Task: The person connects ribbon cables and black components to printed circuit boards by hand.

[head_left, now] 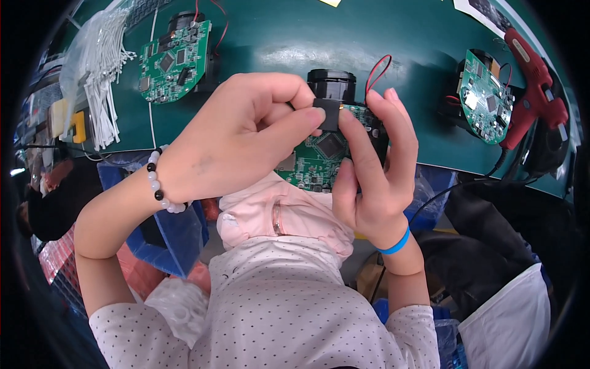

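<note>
Between my hands, at the table's near edge, is a green circuit board (310,166) with a black cylindrical lens (332,84) at its far end. My left hand (246,126) is closed, with thumb and index finger pinched at a small black rectangular piece (330,114) lying over the board beside the lens. My right hand (378,166) grips the board's right side. Its index fingertip touches the board next to the black piece, and the other fingers curl around the edge. A thin red and black wire loop (378,69) rises behind the right fingers.
Another green board with a lens (175,64) lies at the far left, and a third board (488,98) at the right. Beside that sits a red glue gun (534,86) with its cable. White cable ties (104,80) in a plastic bag lie on the left.
</note>
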`<state>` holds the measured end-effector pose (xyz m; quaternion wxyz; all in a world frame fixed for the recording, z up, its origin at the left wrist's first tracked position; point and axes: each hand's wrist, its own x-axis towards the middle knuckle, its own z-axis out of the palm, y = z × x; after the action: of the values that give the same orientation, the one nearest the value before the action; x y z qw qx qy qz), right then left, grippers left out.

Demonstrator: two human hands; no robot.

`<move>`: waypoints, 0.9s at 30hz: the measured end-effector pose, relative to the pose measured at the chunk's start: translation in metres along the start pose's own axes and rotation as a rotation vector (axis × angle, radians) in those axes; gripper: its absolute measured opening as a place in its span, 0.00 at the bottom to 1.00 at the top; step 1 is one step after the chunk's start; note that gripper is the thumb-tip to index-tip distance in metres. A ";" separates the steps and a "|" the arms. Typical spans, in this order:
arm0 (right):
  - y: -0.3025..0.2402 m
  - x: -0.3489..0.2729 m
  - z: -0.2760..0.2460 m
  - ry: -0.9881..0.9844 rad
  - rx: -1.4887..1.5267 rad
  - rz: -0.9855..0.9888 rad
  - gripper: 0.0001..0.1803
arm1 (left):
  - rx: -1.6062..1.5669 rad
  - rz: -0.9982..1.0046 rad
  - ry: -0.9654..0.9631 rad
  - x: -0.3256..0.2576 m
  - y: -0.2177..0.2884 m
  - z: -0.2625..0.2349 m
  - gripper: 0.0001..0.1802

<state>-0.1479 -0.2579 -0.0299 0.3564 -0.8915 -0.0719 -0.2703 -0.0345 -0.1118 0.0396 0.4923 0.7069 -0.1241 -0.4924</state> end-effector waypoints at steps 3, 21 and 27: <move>-0.001 -0.001 0.000 -0.003 0.003 0.011 0.25 | 0.017 0.004 0.003 0.000 -0.001 0.000 0.09; -0.001 -0.001 0.002 0.001 0.007 0.015 0.26 | 0.038 -0.004 0.027 -0.001 -0.001 0.000 0.09; -0.002 0.000 0.000 -0.002 0.002 0.010 0.26 | 0.069 -0.014 0.041 -0.001 -0.001 0.001 0.09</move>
<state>-0.1486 -0.2564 -0.0295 0.3584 -0.8918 -0.0680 -0.2677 -0.0363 -0.1117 0.0391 0.4666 0.7342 -0.1262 -0.4767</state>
